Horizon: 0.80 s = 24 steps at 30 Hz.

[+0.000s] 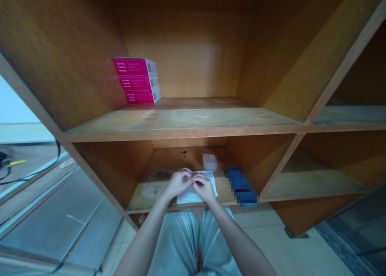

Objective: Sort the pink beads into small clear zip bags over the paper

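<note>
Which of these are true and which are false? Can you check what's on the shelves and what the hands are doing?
1. Three pink boxes are stacked on the upper shelf. True.
2. The left hand and right hand are far apart. False: they meet over a white paper.
3. The white paper lies on the upper shelf. False: it lies on the lower shelf.
4. A blue thing lies right of the hands. True.
</note>
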Motion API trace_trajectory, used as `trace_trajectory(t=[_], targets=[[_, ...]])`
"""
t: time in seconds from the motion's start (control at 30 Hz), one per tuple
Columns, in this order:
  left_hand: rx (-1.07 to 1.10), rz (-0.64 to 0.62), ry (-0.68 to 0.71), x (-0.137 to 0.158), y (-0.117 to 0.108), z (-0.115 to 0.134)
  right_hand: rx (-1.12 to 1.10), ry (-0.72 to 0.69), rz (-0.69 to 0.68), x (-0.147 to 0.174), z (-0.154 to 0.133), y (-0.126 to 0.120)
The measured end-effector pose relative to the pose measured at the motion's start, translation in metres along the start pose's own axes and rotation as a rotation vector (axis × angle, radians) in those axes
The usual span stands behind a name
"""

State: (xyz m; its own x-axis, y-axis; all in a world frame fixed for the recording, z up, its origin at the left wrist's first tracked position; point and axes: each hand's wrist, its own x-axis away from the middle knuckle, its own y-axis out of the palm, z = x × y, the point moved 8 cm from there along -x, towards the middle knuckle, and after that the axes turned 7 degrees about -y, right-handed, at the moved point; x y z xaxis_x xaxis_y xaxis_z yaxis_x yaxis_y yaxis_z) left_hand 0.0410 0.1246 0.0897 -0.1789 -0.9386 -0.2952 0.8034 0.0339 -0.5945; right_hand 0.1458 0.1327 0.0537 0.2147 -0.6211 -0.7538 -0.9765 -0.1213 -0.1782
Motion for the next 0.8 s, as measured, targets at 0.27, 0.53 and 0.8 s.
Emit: trace_trajectory(t=[0.27, 0.53, 0.8], targets=[[-0.088, 0.036, -0.023, -0.001, -0.003, 0.001, -0.012, 0.025, 0.011, 0.0, 0.002, -0.001], [-0.222, 0.081, 0.012, 0.001, -0.002, 0.008, -0.008, 0.028, 0.012, 0.0, 0.004, 0.0], [-0.375, 0.162, 0.024, 0.008, 0.001, 0.015, -0.008, 0.051, 0.021, 0.001, 0.005, -0.002]])
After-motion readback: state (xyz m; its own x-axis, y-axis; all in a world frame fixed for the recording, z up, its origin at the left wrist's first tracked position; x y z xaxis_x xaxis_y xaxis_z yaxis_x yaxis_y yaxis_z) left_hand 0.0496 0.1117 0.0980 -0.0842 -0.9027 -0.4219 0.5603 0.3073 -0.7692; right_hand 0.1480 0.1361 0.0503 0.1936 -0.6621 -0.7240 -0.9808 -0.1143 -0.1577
